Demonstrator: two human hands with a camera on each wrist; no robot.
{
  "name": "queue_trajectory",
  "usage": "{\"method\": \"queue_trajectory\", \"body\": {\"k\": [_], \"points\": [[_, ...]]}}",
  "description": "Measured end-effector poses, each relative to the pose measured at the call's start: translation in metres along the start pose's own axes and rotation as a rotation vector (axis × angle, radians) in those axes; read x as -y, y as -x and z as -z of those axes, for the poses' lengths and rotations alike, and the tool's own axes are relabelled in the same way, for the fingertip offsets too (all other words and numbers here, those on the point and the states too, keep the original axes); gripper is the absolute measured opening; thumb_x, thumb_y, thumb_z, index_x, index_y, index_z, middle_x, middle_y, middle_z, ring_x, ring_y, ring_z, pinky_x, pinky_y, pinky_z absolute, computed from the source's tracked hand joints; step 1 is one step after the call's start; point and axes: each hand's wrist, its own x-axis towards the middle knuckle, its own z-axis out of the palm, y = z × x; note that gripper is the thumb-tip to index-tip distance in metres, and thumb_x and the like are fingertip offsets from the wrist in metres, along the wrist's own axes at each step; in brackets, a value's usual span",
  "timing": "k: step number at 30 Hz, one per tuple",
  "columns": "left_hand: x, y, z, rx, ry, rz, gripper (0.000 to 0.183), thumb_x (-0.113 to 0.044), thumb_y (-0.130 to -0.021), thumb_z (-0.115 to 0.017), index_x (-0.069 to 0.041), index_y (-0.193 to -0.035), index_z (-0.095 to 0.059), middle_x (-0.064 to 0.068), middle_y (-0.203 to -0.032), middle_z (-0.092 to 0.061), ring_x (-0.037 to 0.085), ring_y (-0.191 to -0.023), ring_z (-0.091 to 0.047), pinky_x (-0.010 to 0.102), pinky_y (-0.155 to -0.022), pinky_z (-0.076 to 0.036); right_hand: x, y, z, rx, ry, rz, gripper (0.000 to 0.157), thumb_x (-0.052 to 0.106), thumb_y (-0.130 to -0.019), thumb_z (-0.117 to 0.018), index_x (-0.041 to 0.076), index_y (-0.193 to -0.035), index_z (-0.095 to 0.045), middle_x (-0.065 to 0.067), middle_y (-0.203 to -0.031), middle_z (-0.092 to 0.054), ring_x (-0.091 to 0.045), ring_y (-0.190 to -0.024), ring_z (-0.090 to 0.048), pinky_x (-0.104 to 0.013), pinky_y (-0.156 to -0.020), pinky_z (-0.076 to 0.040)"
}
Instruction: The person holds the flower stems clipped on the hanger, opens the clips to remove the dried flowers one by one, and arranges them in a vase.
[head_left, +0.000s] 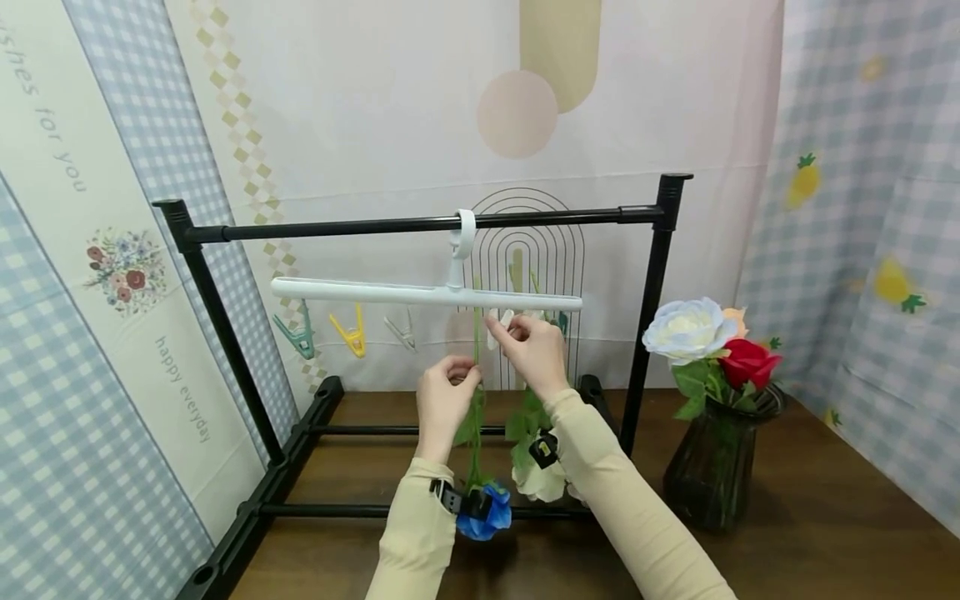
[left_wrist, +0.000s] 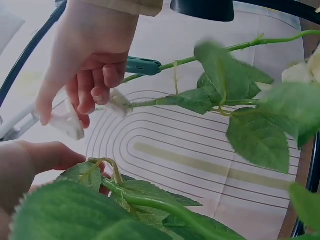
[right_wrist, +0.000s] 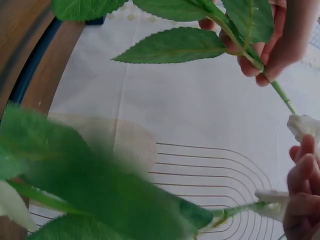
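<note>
A blue rose (head_left: 486,515) hangs head down below the white hanger (head_left: 360,290). My left hand (head_left: 447,396) pinches its green stem (right_wrist: 282,95) between thumb and fingers. Just above, my right hand (head_left: 534,346) holds a white clothespin (left_wrist: 70,124) between thumb and fingers. In the right wrist view the stem's upper end meets that clothespin; whether it is clamped I cannot tell. Behind my right hand, a white rose (head_left: 540,477) also hangs upside down, its stem at a second white clothespin (right_wrist: 272,204). Leaves (left_wrist: 65,212) partly cover my left hand in the left wrist view.
The hanger hooks over a black rack's top bar (head_left: 337,227). Green (head_left: 300,333), yellow (head_left: 351,333) and white clothespins (head_left: 401,332) hang from its left half; a dark green clothespin (left_wrist: 142,66) is behind my right hand. A dark glass vase (head_left: 708,467) with several roses stands right.
</note>
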Motion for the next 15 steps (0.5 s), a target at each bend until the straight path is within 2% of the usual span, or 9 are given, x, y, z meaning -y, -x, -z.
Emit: {"method": "queue_trajectory", "body": {"k": [4, 7, 11, 13, 15], "points": [[0.002, 0.004, 0.004, 0.006, -0.015, -0.001, 0.015, -0.016, -0.088, -0.068, -0.005, -0.097, -0.073, 0.010, -0.086, -0.076, 0.023, -0.076, -0.071, 0.033, -0.069, -0.055, 0.004, 0.005, 0.007, 0.147, -0.063, -0.142, 0.040, 0.045, -0.095, -0.057, 0.009, -0.090, -0.073, -0.006, -0.063, -0.067, -0.012, -0.049, -0.054, -0.026, -0.051, -0.041], [0.003, 0.009, 0.010, 0.020, -0.068, -0.021, 0.015, -0.016, -0.088, -0.067, -0.006, -0.096, -0.073, 0.009, -0.085, -0.076, 0.022, -0.075, -0.071, 0.033, -0.069, -0.055, 0.006, 0.012, 0.012, 0.225, -0.107, -0.203, 0.039, 0.045, -0.097, -0.054, 0.010, -0.098, -0.071, -0.003, -0.063, -0.065, -0.019, -0.050, -0.055, -0.025, -0.047, -0.039], [0.000, 0.015, 0.022, 0.061, -0.141, -0.044, 0.015, -0.016, -0.087, -0.068, -0.006, -0.095, -0.074, 0.007, -0.082, -0.076, 0.020, -0.074, -0.071, 0.033, -0.069, -0.055, 0.008, 0.020, 0.021, 0.257, -0.133, -0.198, 0.034, 0.041, -0.097, -0.055, 0.011, -0.101, -0.071, -0.002, -0.064, -0.065, -0.031, -0.056, -0.059, -0.025, -0.046, -0.040], [-0.004, 0.016, 0.028, 0.088, -0.175, -0.053, 0.014, -0.016, -0.087, -0.068, -0.006, -0.095, -0.074, 0.006, -0.081, -0.076, 0.018, -0.073, -0.070, 0.032, -0.069, -0.054, 0.009, 0.022, 0.028, 0.266, -0.118, -0.175, 0.032, 0.038, -0.098, -0.055, 0.011, -0.102, -0.072, -0.002, -0.064, -0.065, -0.032, -0.058, -0.059, -0.025, -0.048, -0.042], [-0.007, 0.016, 0.036, 0.118, -0.217, -0.065, 0.014, -0.016, -0.086, -0.069, -0.006, -0.094, -0.074, 0.006, -0.080, -0.075, 0.017, -0.072, -0.070, 0.031, -0.069, -0.053, 0.011, 0.024, 0.036, 0.271, -0.090, -0.142, 0.030, 0.036, -0.098, -0.055, 0.011, -0.101, -0.072, -0.003, -0.064, -0.066, -0.028, -0.056, -0.060, -0.025, -0.049, -0.043]]}}
